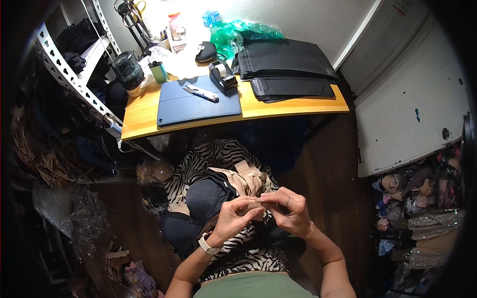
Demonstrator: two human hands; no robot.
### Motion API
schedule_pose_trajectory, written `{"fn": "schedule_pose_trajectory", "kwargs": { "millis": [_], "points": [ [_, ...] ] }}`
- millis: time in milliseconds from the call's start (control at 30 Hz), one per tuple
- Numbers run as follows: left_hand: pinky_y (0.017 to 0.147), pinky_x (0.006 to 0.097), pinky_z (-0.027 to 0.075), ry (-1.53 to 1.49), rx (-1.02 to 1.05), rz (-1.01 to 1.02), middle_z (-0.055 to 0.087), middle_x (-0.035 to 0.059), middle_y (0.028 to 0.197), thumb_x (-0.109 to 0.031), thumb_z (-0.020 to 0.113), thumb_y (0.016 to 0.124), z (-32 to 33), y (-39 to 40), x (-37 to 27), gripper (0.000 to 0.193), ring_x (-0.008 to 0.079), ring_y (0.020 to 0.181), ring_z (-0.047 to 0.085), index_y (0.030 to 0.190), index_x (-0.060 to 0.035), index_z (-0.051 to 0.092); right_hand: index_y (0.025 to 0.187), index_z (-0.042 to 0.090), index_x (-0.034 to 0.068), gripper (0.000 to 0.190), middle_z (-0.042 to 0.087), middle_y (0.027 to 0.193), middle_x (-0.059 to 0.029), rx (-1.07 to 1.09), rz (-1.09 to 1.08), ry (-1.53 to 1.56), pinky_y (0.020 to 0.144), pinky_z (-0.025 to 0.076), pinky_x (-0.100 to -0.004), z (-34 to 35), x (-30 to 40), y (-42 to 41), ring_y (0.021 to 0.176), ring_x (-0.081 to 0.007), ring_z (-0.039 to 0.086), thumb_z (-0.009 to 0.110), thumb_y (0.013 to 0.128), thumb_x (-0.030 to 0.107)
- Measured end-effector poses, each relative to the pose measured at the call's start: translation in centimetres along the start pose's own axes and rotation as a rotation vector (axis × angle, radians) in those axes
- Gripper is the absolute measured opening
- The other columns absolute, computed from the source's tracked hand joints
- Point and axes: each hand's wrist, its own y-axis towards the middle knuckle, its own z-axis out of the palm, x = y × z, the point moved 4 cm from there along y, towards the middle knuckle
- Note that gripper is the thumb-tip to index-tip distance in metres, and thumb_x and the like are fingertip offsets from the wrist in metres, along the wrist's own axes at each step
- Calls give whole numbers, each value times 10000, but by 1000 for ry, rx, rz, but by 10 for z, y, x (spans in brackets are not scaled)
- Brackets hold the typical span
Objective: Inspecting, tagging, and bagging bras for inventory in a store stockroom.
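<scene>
Over my lap, my left hand (236, 218) and my right hand (288, 208) meet, fingertips pinching a small piece of beige fabric (255, 205) between them. A watch with a pale strap is on my left wrist, and a ring is on my right hand. Just beyond the hands, beige straps and fabric (244, 177) lie bunched on zebra-patterned cloth (227, 149). A dark grey and black bra (207, 197) rests on the cloth at the left, beside my left hand. The fingers partly hide the pinched piece, so its exact part cannot be told.
Ahead stands a wooden table (294, 106) with a blue tablet case (197, 110), a folding knife (201, 93), a tape dispenser (223, 76) and black plastic mailing bags (287, 59). Metal shelving (70, 80) stands left; a white panel (413, 111) and packed garments (428, 234) are right.
</scene>
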Motion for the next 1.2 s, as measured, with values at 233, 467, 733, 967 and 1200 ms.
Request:
{"fn": "schedule_pose_trajectory", "kwargs": {
  "millis": [233,467,733,967,1200],
  "points": [
    [703,218,459,-42,2,-46,600,38,842,21,545,858,0,-2,12,103,77,768,551,930,48,614,872,663,13,236,594,676,-86,31,15,-64,501,455,-249,7,-5,3,571,-157,581,642,674,-114],
    [707,222,454,-20,12,-18,594,42,834,24,542,853,0,-2,11,118,85,766,547,950,52,604,876,667,20,241,592,671,-84,45,-2,-75,487,452,-247,7,-2,4,544,-162,576,645,671,-105],
    [693,222,450,42,46,-9,591,46,831,49,529,844,0,-2,7,125,86,761,544,945,54,604,872,670,23,254,577,655,-83,122,-12,-72,470,429,-257,4,-4,4,527,-164,553,633,657,-109],
    [670,205,437,38,68,-24,579,40,836,60,520,848,3,-3,8,124,65,746,520,942,60,601,853,669,6,273,580,656,-93,201,14,53,494,432,-254,-1,-8,5,550,-175,561,601,624,-127],
    [715,200,449,-83,50,-32,615,38,894,31,555,860,3,-1,15,112,72,796,545,945,63,619,849,667,-1,250,596,664,-91,183,20,72,504,439,-253,-4,-9,3,565,-168,570,613,637,-121]
  ]
}}
